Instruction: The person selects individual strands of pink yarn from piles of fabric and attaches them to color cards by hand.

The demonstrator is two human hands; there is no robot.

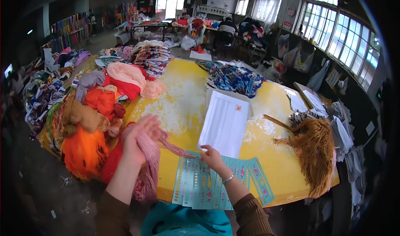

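A skein of dusty pink yarn hangs from my left hand, whose fingers are partly blurred. Loose strands of it stretch right across the yellow tabletop toward my right hand. That hand has its fingers closed at the strands' tip; the exact contact is small and hard to see. Below it lie overlapping turquoise color cards with rows of small colored samples and printed flowers. Just beyond my right fingers, a stack of printed white sheets rests on the table. Red yarn lies beside my left forearm.
Orange yarn, brown yarn and other skeins pile up on the left. Blue mottled yarn lies at the far edge, golden-brown yarn at the right. A person in a striped top is at the back.
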